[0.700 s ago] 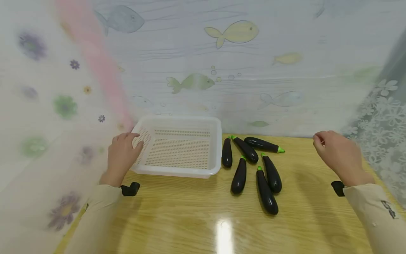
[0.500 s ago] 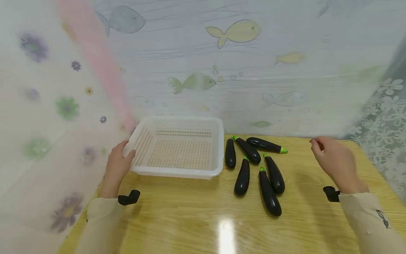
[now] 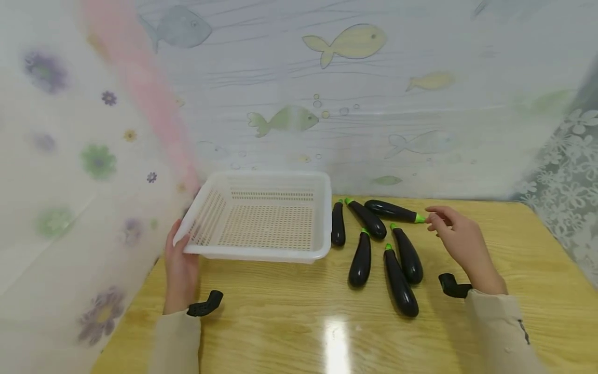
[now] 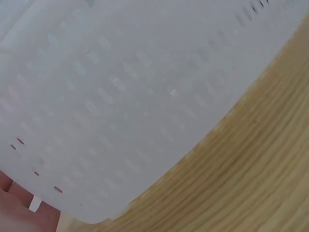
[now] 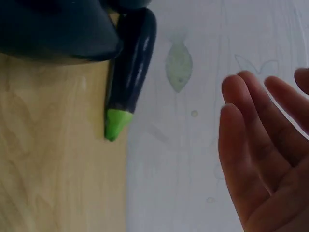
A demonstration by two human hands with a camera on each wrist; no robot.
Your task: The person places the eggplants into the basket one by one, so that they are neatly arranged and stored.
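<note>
A white plastic basket with a slotted bottom stands on the left side of the table. My left hand grips its front left corner, thumb at the rim; in the left wrist view my fingers show at the basket's edge, partly hidden behind its wall. Several dark purple eggplants with green stem ends lie to the right of the basket. My right hand hovers beside the green tip of the rearmost eggplant, holding nothing. In the right wrist view its fingers are loosely extended, apart from that eggplant.
Two eggplants lie close together at the front, one of them a long eggplant. Another eggplant lies right against the basket's right side. A fish-printed curtain hangs behind the wooden table, and a flowered sheet hangs at the left.
My left hand has come down from above the basket's left rim to grip its front corner. My right hand has moved left, close to the rear eggplant's stem.
</note>
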